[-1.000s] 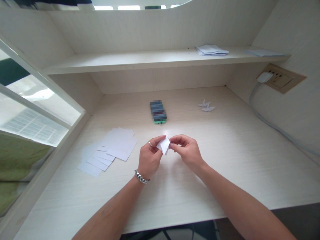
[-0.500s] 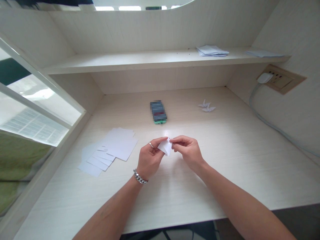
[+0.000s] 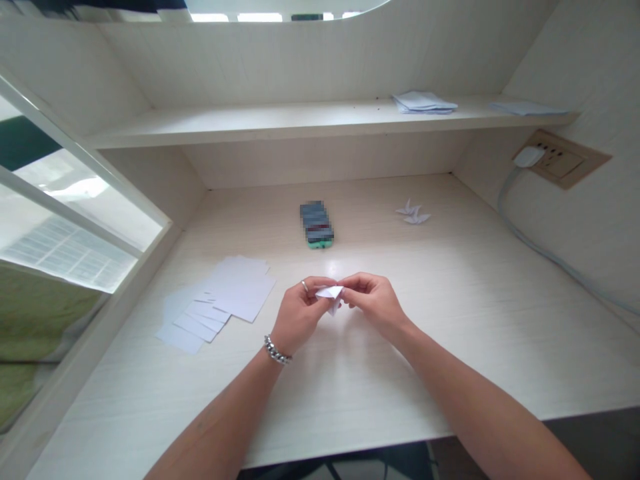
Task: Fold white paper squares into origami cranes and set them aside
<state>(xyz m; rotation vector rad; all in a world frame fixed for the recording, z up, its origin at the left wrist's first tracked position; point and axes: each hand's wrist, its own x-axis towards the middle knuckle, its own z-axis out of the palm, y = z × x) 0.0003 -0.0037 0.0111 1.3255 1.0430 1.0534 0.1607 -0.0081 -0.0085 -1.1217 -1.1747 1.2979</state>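
Note:
A small piece of folded white paper (image 3: 330, 292) is held between both hands above the middle of the desk. My left hand (image 3: 301, 310), with a ring and a chain bracelet, pinches its left side between thumb and fingers. On the right side, the thumb and fingertips of my right hand (image 3: 373, 297) grip the paper's edge. A flat flap faces up, and a pointed part hangs below it. Some fingertips are hidden behind the paper.
Loose white paper sheets (image 3: 243, 287) lie at the left. A phone (image 3: 317, 225) with a blurred screen rests behind the hands. Small folded paper birds (image 3: 414, 213) sit at the back right. A stack of paper (image 3: 424, 102) is on the shelf; a cable (image 3: 545, 253) runs along the right wall.
The folded paper has tilted, and a flap on top now lies flatter. My right fingers have moved slightly left and closer to my left fingertips.

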